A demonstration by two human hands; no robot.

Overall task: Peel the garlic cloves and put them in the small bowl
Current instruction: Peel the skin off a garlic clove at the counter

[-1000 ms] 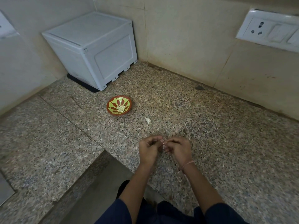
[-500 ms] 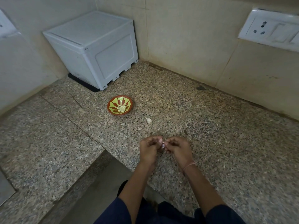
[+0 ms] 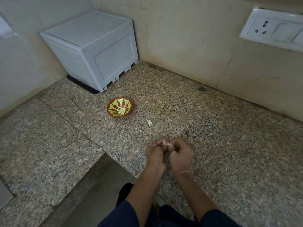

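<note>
A small garlic clove (image 3: 168,145) is pinched between the fingertips of both hands, low over the granite counter (image 3: 229,145). My left hand (image 3: 156,153) and my right hand (image 3: 181,154) press close together, fingers curled around it, so most of the clove is hidden. The small red bowl with a yellow-green pattern (image 3: 113,105) stands up and to the left of my hands, with pale peeled cloves (image 3: 121,110) in its bottom. A white scrap of garlic or skin (image 3: 149,122) lies on the counter between the bowl and my hands.
A light grey plastic box (image 3: 91,49) on a black mat fills the back left corner. Tiled walls close the back and left; a white socket and switch plate (image 3: 272,30) hangs at the upper right. The counter's cut-out edge (image 3: 101,154) drops away left of my forearms.
My hands have stayed together on the clove, the fingers shifting slightly. The bowl and the scrap have not moved.
</note>
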